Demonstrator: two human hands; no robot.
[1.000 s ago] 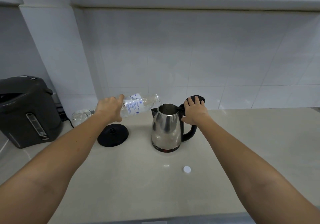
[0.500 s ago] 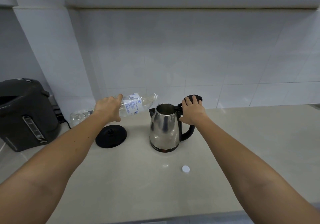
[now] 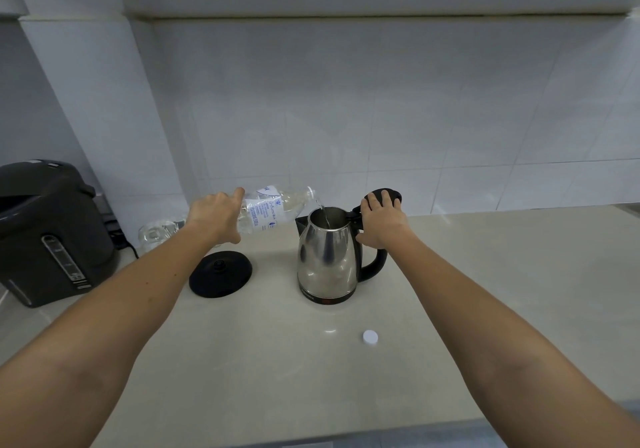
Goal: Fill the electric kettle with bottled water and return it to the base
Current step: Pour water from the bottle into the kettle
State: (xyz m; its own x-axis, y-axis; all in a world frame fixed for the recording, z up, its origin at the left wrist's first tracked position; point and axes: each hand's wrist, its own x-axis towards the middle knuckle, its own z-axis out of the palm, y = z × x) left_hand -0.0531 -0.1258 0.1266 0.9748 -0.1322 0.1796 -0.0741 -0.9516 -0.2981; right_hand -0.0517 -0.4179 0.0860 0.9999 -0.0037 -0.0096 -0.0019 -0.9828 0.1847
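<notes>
Water is going in now: a thin stream runs from the tipped bottle [image 3: 273, 210] into the open kettle [image 3: 327, 257], which stands on the table [image 3: 485, 291], off its base [image 3: 220, 273] lying just left of it. Filling looks underway; setting the kettle back on the base is left. The left hand [image 3: 216, 217] has its grip wrapped around the bottle. The right hand [image 3: 382, 220] rests on the raised lid [image 3: 388, 194], fingers spread, thumb by the handle.
</notes>
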